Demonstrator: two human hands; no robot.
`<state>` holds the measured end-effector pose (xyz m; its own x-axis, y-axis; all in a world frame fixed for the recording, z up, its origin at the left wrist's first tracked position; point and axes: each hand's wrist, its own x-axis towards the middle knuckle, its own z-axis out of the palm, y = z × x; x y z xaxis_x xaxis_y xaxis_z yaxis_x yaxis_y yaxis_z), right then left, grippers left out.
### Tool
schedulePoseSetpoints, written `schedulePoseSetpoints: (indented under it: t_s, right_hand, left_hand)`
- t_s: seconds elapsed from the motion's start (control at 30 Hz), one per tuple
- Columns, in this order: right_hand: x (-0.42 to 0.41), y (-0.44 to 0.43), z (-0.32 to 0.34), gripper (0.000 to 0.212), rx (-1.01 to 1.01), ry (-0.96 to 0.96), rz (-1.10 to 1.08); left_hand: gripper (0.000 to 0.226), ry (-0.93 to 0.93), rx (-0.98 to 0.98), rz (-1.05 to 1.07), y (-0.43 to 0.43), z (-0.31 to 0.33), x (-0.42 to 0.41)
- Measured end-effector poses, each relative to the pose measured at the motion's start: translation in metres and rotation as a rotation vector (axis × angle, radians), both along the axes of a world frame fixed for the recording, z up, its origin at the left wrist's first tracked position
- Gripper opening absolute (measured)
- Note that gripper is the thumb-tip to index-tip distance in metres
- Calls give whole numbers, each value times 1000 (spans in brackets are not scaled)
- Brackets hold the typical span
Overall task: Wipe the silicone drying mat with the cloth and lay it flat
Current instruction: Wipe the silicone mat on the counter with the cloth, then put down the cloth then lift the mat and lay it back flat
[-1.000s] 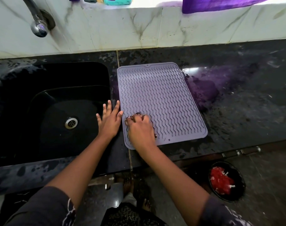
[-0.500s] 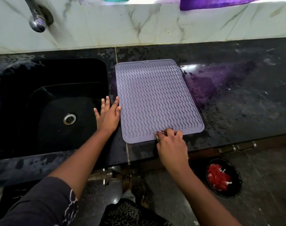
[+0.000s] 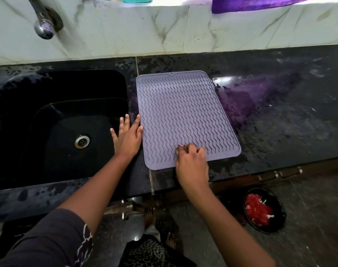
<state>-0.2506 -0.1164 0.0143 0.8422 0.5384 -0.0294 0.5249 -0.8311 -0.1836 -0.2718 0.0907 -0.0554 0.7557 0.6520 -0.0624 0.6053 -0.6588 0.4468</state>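
My left grip [image 3: 127, 139] lies open beside the mat [image 3: 183, 112], flat on the wet desk [image 3: 289, 132] right of the sink [image 3: 54, 155]; my right grip [image 3: 192, 162] curls on its near end, contents hidden, and a hard rub could skid it

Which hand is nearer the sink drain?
Left. The left hand lies flat between the sink and the mat, beside the drain; the right hand is farther off, on the mat's near edge.

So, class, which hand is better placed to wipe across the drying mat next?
Right. The right hand rests curled on the silicone drying mat; the left hand lies flat on the counter beside it.
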Motion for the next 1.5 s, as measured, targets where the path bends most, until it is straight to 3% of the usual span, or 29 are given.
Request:
schedulePoseSetpoints:
  t_s: [0.13,0.2,0.33,0.43,0.57,0.63,0.67,0.73,0.77,0.83,0.97,1.03,1.13,1.2,1.27,1.37,1.4,1.5]
  right_hand:
    - [-38,11,-3,30,72,157,251]
    - [-31,18,2,29,124,236,275]
    - [-4,26,7,32,78,78,148]
    - [-10,20,5,34,-42,41,266]
    - [-7,4,15,29,41,473,376]
    - [13,1,24,27,212,609,272]
    - [25,1,29,28,313,574,201]
    - [50,5,39,31,503,398,85]
    - [62,8,44,33,578,330,47]
    - [81,13,54,42,658,273,45]
    - [116,5,58,71,786,348,58]
    - [134,-9,56,85,948,475,-69]
    - [170,-26,52,97,980,641,-185]
    - [194,-33,49,83,972,801,-139]
    - [221,-41,43,51,947,887,-128]
    - [249,-59,33,20,882,1003,-277]
    - [257,-68,28,16,863,1004,-336]
    - [282,-93,20,37,920,934,-433]
  left_hand:
    - [50,4,-1,-5,0,2,-1]
    - [50,8,-5,-11,0,4,-2]
    - [49,22,9,-27,3,12,0]
    - [47,41,-1,-39,6,20,5]
    - [48,175,-37,-60,14,38,14]
    - [44,76,-31,-76,12,50,20]
    - [42,-52,-113,-76,8,57,25]
    - [49,-262,-583,-80,-9,79,34]
    - [53,-271,-845,-118,-19,89,41]
    - [54,-227,-1155,-189,-37,99,61]
    - [17,-342,-1273,-84,-61,105,110]
    - [12,-344,-1232,-86,-69,105,132]
    - [11,-370,-1184,-137,-85,108,165]
    - [11,-384,-1181,-160,-99,112,189]
    - [9,-432,-1138,-141,-108,115,215]
    - [10,-561,-1069,-52,-108,114,253]
    - [11,-589,-1057,-17,-106,114,268]
    - [11,-513,-1142,21,-101,116,311]
